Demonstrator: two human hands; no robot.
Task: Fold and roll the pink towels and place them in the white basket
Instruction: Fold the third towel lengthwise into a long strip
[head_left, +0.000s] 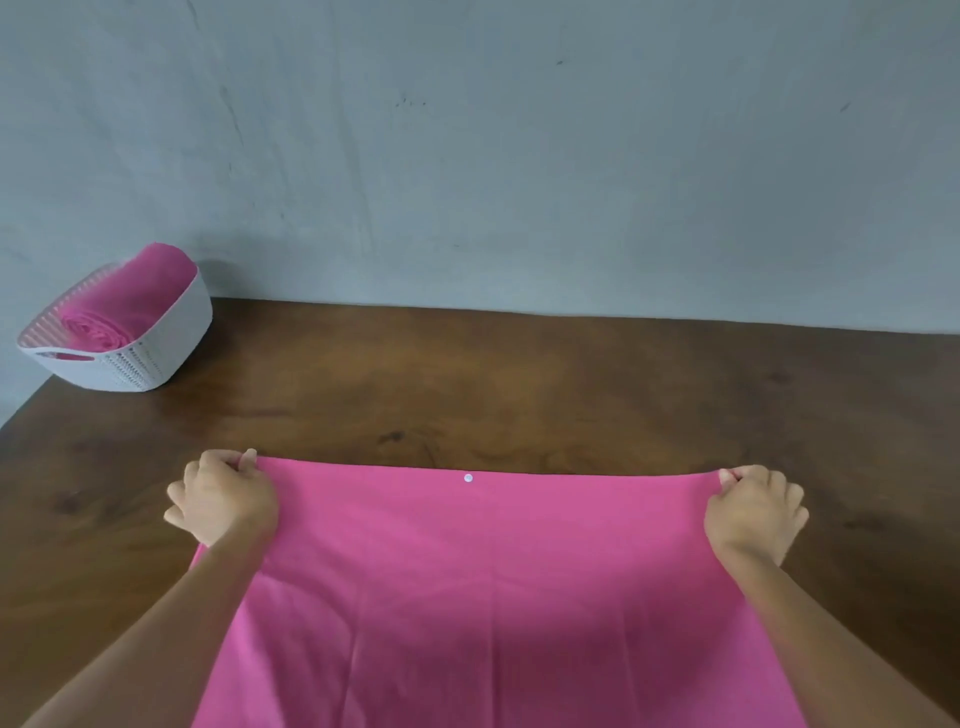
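Observation:
A pink towel (488, 582) lies spread over the near part of the brown wooden table (519, 374), with a small white snap near the middle of its far edge. My left hand (221, 496) pinches the towel's far left corner. My right hand (753, 506) pinches the far right corner. The far edge is stretched straight between them. The white basket (171, 332) stands at the table's far left corner and holds a rolled pink towel (124, 301). The towel's near end runs out of view at the bottom.
A grey wall (519, 156) rises directly behind the table. The table's left edge cuts diagonally just below the basket. Bare wood shows between the towel's far edge and the wall.

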